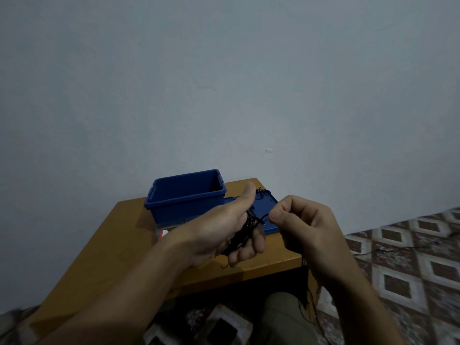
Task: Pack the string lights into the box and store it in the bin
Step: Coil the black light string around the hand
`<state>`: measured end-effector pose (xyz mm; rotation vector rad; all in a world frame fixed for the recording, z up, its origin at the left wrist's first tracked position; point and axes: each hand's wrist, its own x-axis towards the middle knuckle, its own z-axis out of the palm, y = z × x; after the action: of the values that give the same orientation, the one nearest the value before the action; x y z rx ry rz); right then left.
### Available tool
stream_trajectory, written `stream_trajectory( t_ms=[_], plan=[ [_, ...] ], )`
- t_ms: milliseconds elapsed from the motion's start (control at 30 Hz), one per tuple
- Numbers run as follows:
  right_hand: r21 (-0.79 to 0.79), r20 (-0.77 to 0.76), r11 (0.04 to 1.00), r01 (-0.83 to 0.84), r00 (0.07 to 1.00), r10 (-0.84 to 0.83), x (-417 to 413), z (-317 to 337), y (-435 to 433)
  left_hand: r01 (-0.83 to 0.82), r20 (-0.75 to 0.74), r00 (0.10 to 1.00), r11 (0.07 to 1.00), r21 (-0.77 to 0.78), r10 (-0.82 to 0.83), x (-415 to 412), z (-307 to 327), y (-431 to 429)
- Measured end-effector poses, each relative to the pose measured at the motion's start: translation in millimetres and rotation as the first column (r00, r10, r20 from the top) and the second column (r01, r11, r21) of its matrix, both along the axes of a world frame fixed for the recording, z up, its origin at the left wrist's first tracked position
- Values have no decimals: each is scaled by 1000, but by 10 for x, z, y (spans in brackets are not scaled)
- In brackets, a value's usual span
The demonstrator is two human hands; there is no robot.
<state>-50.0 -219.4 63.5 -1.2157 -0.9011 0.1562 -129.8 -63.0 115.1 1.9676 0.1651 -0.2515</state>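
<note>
A bundle of black string lights (pixel 245 229) is wound around my left hand (pixel 224 227), whose fingers curl around the coil above the table. My right hand (pixel 298 220) pinches a strand of the wire, which runs down past my wrist toward the floor. The open blue bin (pixel 185 195) stands at the back of the wooden table (pixel 119 247). Its blue lid (pixel 267 207) lies flat to the bin's right, behind my hands. A small white and red box (pixel 163 233) peeks out at the bin's front left corner, mostly hidden by my left arm.
The table stands against a plain pale wall. A patterned tiled floor (pixel 410 257) spreads to the right and below, with a black wire (pixel 378 251) trailing over it. My knee in olive trousers (pixel 281 317) sits under the table's front edge.
</note>
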Motion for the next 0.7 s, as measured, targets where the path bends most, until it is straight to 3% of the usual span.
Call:
stream_trajectory(
  t_ms=[333, 567, 700],
  plan=[
    [19, 73, 999, -33, 997, 32, 10, -46, 67, 157, -36, 986, 979, -130, -163, -27, 5, 8],
    [10, 42, 997, -75, 996, 75, 20, -90, 111, 349, 43, 927, 815, -463, -373, -2, 25, 80],
    [-24, 48, 1000, 5, 999, -4, 16, -92, 147, 390, 147, 917, 762, -516, -370, 5, 41, 54]
  ],
)
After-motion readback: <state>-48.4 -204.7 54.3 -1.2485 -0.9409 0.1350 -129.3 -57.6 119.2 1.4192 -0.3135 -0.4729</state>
